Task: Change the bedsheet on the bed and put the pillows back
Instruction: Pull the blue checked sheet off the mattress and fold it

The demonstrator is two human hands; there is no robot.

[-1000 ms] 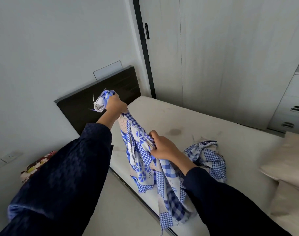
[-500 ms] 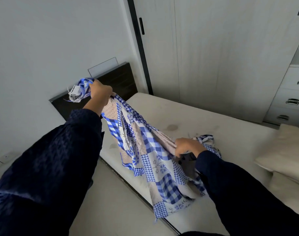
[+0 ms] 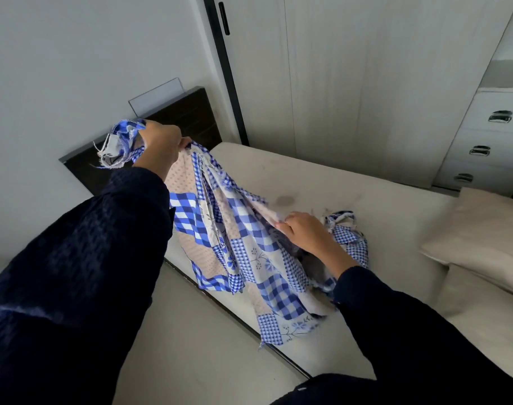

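A white wall (image 3: 74, 54) is filling the left side of the bedroom, and a tall pale wardrobe (image 3: 366, 83) is standing at the back. A bare cream mattress (image 3: 351, 185) is lying below them, showing a small dark stain. Two cream pillows (image 3: 489, 235) are sitting on its right side, touching each other. A dark headboard (image 3: 185, 118) is standing against the wall at the far left end of the mattress. The blue and white checked bedsheet (image 3: 235, 244) is hanging bunched between the two hands, with its low end lying on the near edge of the mattress. The left hand (image 3: 161, 144) is lifted in front of the headboard, squeezing one end of the sheet in a tight fist. The right hand (image 3: 305, 232) is lower, over the mattress, gripping the sheet's edge with curled fingers. Both arms are wearing dark blue sleeves (image 3: 74, 258).
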